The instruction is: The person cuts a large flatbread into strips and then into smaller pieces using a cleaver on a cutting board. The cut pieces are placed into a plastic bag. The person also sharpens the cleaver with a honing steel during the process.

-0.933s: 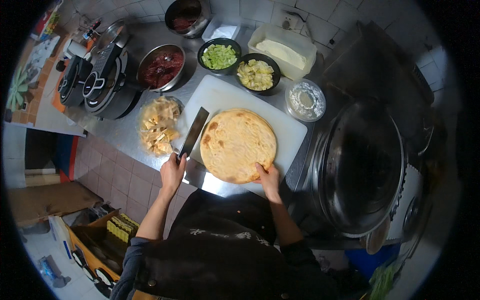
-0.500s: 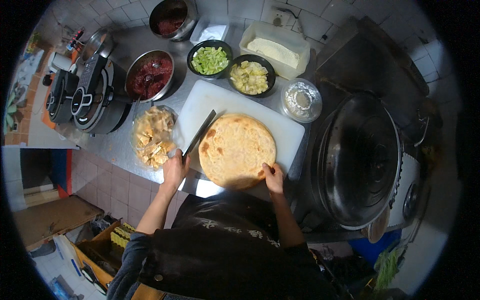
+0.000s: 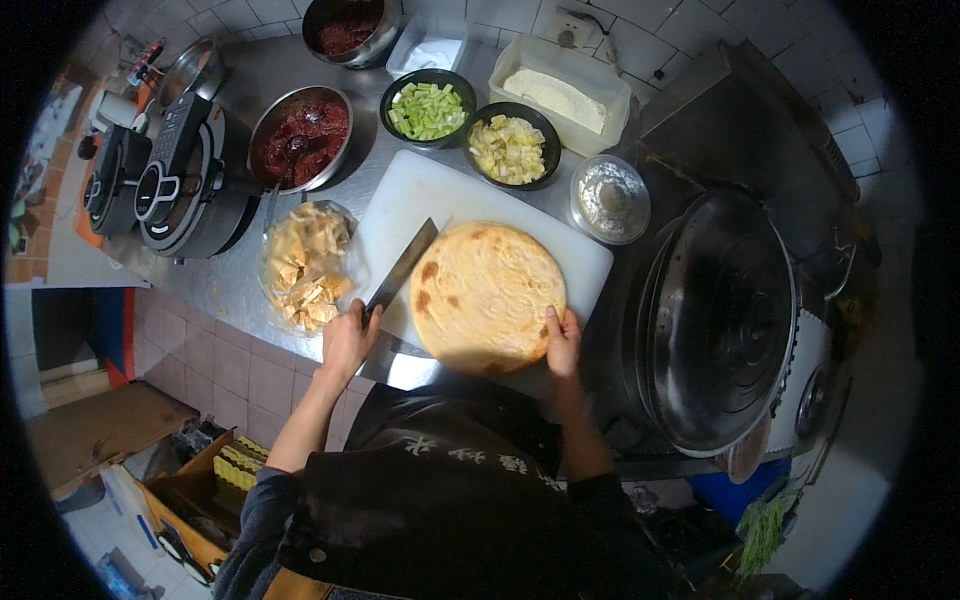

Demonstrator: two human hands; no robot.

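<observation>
A round, golden-brown flatbread [image 3: 488,295] lies on the white cutting board [image 3: 405,190], its near edge reaching past the board's near side. My left hand [image 3: 347,338] is closed round the handle of a cleaver [image 3: 402,266]. The blade slants up and to the right, close beside the bread's left edge. At the bread's right edge my right hand [image 3: 562,342] grips the rim, thumb on top and the other fingers partly hidden. Left of the board, a clear bag or container of cut bread pieces [image 3: 308,265] sits near the cleaver hand.
Behind the board stand black bowls of chopped green vegetable [image 3: 427,110] and pale yellow pieces [image 3: 508,150], plus a tub of pale crumbs [image 3: 560,95]. A steel bowl of red paste [image 3: 300,140] and an electric cooker [image 3: 190,185] are on the left. A large dark lidded pan [image 3: 720,320] fills the right.
The flatbread has shifted slightly right and turned on the board. My right hand has moved up and right along its rim. The cleaver stays nearly in place in my left hand.
</observation>
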